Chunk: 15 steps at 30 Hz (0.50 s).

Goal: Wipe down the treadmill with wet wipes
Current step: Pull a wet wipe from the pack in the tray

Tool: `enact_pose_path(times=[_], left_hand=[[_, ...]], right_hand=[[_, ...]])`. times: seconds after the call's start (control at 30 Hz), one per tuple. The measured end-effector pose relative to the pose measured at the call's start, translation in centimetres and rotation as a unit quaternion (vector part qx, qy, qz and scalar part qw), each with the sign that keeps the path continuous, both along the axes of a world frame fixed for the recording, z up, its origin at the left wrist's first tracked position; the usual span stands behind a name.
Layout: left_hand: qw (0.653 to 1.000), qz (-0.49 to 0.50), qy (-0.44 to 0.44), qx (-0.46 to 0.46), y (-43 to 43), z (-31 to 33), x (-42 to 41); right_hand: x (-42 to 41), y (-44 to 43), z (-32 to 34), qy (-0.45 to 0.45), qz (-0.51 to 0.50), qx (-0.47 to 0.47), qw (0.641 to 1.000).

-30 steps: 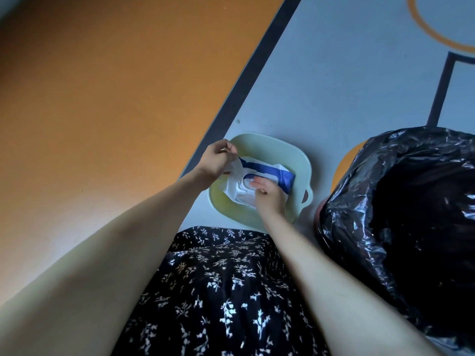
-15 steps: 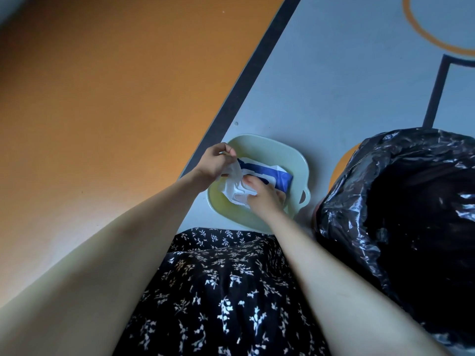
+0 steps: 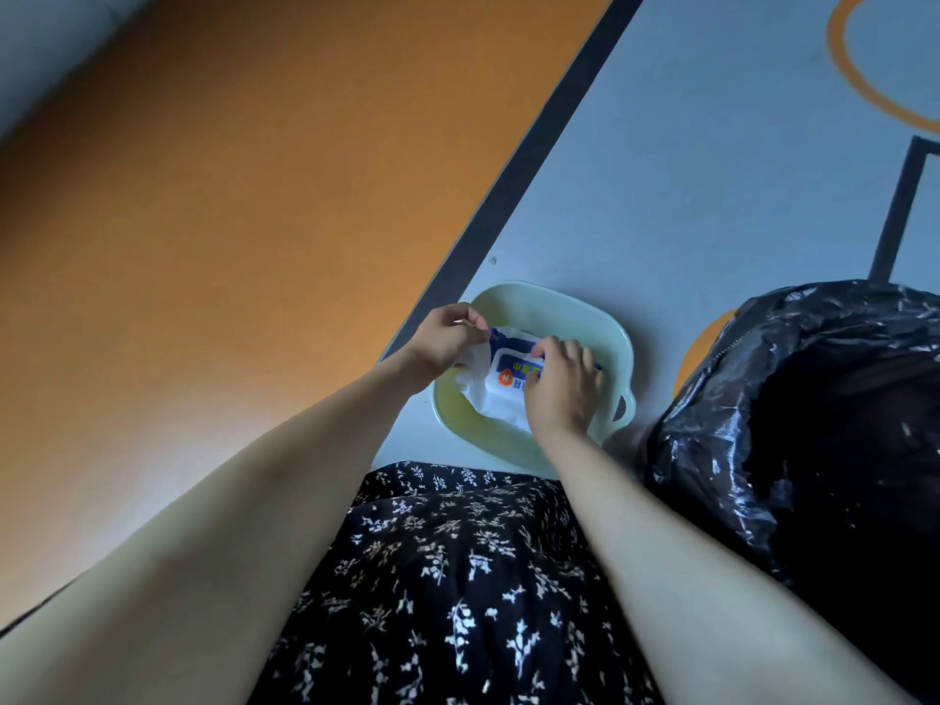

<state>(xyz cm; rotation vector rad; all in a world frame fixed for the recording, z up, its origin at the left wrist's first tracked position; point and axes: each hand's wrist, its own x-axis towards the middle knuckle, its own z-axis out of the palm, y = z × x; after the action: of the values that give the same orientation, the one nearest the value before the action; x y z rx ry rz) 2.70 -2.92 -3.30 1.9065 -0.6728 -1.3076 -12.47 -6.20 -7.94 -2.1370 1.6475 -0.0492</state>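
left hand [image 3: 447,343]: pinches a white wipe [image 3: 472,371], now drawn farther out.
right hand [image 3: 562,386]: has slid up, gripping the wipe pack [image 3: 508,386] in the basin [image 3: 559,303].
task: wiping likely comes next.

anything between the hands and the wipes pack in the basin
Nothing visible. The right hand holds the wipes pack in the green basin; the left hand pinches a white wipe at its left edge. The black bin bag stands apart, to the right.

Black skirt [image 3: 458,577] with small white flower sprigs; left forearm [image 3: 305,450] and right forearm [image 3: 610,501] bare
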Motion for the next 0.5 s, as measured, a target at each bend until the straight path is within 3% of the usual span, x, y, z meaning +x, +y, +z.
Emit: enact_pose_path(times=[0.27,0.5], left_hand=[[0.999,-0.005,0.004,0.034,0.1,0.2,1.5],[0.997,-0.035,-0.012,0.069,-0.3,0.5,1.6]], right_hand=[[-0.3,1.1,-1.3,0.044,0.019,-0.002,0.999],[-0.5,1.9,-0.1,0.052,0.040,0.068,0.995]])
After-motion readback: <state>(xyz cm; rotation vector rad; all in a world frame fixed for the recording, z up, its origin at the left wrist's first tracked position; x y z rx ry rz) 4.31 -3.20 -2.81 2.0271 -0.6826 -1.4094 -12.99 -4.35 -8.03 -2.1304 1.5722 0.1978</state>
